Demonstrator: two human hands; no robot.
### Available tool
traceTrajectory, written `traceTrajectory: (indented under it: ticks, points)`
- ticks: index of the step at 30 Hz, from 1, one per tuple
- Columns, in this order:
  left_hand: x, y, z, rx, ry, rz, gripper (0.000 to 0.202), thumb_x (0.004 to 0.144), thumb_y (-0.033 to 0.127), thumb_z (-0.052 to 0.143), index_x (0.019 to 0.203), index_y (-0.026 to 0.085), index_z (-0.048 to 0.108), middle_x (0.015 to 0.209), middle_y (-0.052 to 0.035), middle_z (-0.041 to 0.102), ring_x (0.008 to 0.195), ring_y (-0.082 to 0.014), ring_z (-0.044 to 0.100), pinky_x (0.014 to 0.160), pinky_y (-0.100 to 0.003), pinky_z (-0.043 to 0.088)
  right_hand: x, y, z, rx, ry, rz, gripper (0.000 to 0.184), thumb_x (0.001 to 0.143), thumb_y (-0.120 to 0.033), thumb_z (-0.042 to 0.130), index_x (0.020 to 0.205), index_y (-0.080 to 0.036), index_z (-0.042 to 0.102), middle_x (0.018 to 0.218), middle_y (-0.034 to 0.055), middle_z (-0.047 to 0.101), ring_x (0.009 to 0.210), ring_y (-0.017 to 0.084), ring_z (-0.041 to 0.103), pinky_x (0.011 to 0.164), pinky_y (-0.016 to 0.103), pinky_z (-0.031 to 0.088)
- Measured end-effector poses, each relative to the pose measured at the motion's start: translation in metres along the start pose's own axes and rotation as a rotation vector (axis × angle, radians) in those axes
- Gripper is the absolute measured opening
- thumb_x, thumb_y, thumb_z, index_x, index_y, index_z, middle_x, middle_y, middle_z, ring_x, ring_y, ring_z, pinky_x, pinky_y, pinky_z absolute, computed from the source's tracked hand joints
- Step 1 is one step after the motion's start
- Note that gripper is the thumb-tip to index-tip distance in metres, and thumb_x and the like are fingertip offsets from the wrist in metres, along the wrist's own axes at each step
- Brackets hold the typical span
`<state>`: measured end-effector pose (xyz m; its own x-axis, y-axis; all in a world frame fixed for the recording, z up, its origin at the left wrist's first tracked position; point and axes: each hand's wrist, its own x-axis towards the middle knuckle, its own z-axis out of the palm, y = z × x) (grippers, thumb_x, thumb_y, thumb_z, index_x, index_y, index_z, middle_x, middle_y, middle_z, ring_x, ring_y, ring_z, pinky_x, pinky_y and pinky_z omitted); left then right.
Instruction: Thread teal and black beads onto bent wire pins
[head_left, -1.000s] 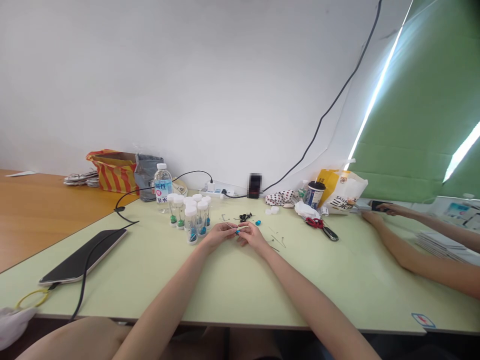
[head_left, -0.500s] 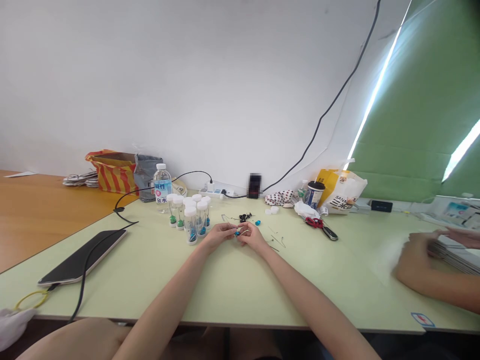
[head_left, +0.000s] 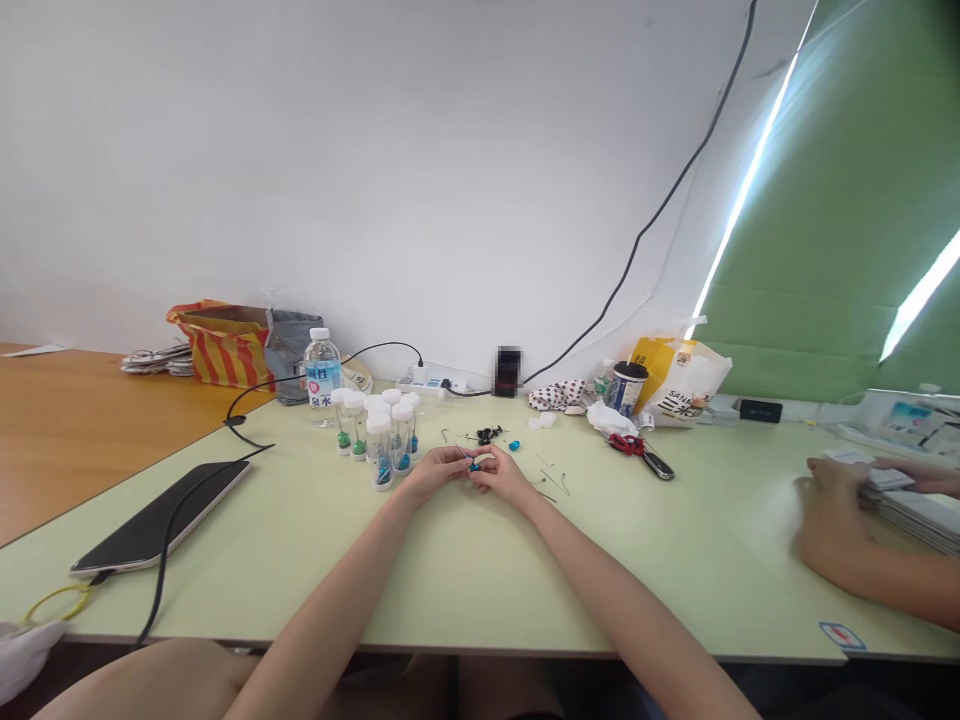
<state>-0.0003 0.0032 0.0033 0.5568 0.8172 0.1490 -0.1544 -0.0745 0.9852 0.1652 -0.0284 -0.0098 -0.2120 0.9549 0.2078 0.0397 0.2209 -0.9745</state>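
My left hand and my right hand meet over the pale green table, fingers pinched together. Between the fingertips sits a small blue bead on a thin metal pin. Just left of my left hand stands a cluster of clear vials with white caps, with blue and green beads inside. Beyond my hands lie a loose blue bead, small black pieces and several thin pins.
A tablet with a black cable lies at the left. A water bottle, a striped bag, a power strip, red-handled scissors, a cup and a yellow-white bag line the back. Another person's hand handles stacked cards at the right.
My hands stay pinched on the bead and pin, barely shifting. The other person's arms drew back from the far table edge to the stacked cards at the right.
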Motion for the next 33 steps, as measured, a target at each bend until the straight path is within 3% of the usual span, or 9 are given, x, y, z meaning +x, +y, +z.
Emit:
traceTrajectory:
  ticks: [7, 14, 28, 33]
  points:
    - [0.0003, 0.0020, 0.0005, 0.020, -0.014, 0.000, 0.038, 0.063, 0.034, 0.070, 0.096, 0.014, 0.067, 0.091, -0.0095, 0.066, 0.077, -0.0161, 0.058, 0.077, -0.030, 0.042, 0.0013, 0.0002, 0.0003, 0.020, 0.062, -0.027, 0.037, 0.060, -0.029, 0.068, 0.092, -0.020, 0.051, 0.071, -0.0026, 0.052, 0.057, 0.010, 0.056, 0.050, 0.023, 0.048]
    - [0.0020, -0.0005, -0.0018, 0.003, -0.014, 0.004, 0.040, 0.065, 0.033, 0.068, 0.100, 0.013, 0.064, 0.092, -0.0099, 0.065, 0.080, -0.0164, 0.058, 0.077, -0.029, 0.043, 0.0010, -0.0017, -0.0001, 0.038, 0.013, 0.000, 0.033, 0.070, -0.034, 0.059, 0.098, -0.020, 0.048, 0.072, -0.0011, 0.056, 0.055, 0.010, 0.057, 0.049, 0.022, 0.046]
    - [0.0047, -0.0056, -0.0034, -0.033, -0.029, 0.016, 0.041, 0.067, 0.031, 0.067, 0.103, 0.012, 0.062, 0.095, -0.0111, 0.064, 0.081, -0.0175, 0.059, 0.080, -0.033, 0.044, -0.0011, -0.0029, 0.0001, 0.035, 0.010, -0.013, 0.041, 0.064, -0.035, 0.066, 0.099, -0.022, 0.047, 0.070, -0.0027, 0.056, 0.055, 0.010, 0.057, 0.050, 0.023, 0.048]
    - [0.0056, -0.0076, -0.0071, -0.123, 0.010, 0.007, 0.036, 0.072, 0.030, 0.064, 0.104, 0.015, 0.060, 0.094, -0.0091, 0.062, 0.085, -0.0181, 0.060, 0.081, -0.035, 0.046, 0.0025, -0.0024, 0.0007, 0.044, 0.108, -0.022, 0.040, 0.066, -0.038, 0.062, 0.100, -0.022, 0.047, 0.078, 0.0003, 0.056, 0.054, 0.010, 0.057, 0.046, 0.023, 0.049]
